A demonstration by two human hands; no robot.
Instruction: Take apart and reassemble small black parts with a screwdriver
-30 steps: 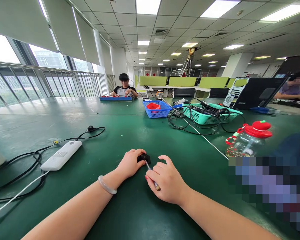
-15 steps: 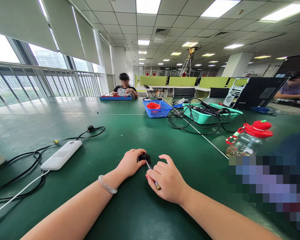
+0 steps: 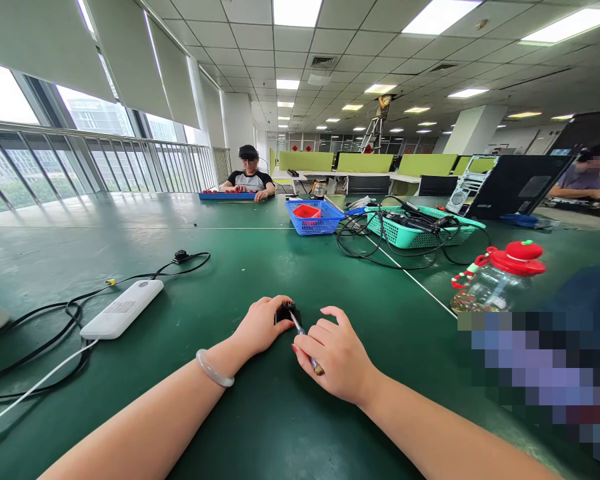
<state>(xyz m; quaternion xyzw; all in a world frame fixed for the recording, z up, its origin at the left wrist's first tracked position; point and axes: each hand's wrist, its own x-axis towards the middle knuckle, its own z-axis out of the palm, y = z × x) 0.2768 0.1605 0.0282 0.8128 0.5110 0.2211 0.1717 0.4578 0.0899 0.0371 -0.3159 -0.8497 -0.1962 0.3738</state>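
On the green table (image 3: 260,267), my left hand (image 3: 263,323) grips a small black part (image 3: 286,312) between thumb and fingers. What kind of part it is, I cannot make out. My right hand (image 3: 333,353) is closed around the handle of a screwdriver (image 3: 300,329), its index finger lifted and bent. The metal shaft slants up and left, and its tip meets the black part near my left fingertips. The exact contact of the tip is too small to see.
To the left lie a white power bank (image 3: 125,310) and black cables (image 3: 75,307). Ahead are a blue basket (image 3: 315,227) and a green basket (image 3: 400,237) with cables trailing out. A red-lidded bottle (image 3: 500,280) stands at right. A person (image 3: 250,177) sits across, behind a blue tray (image 3: 227,197).
The screwdriver and my right hand have shifted slightly up and right, and the black part appears turned a little. Across the table, the person's hand has come down beside the blue tray.
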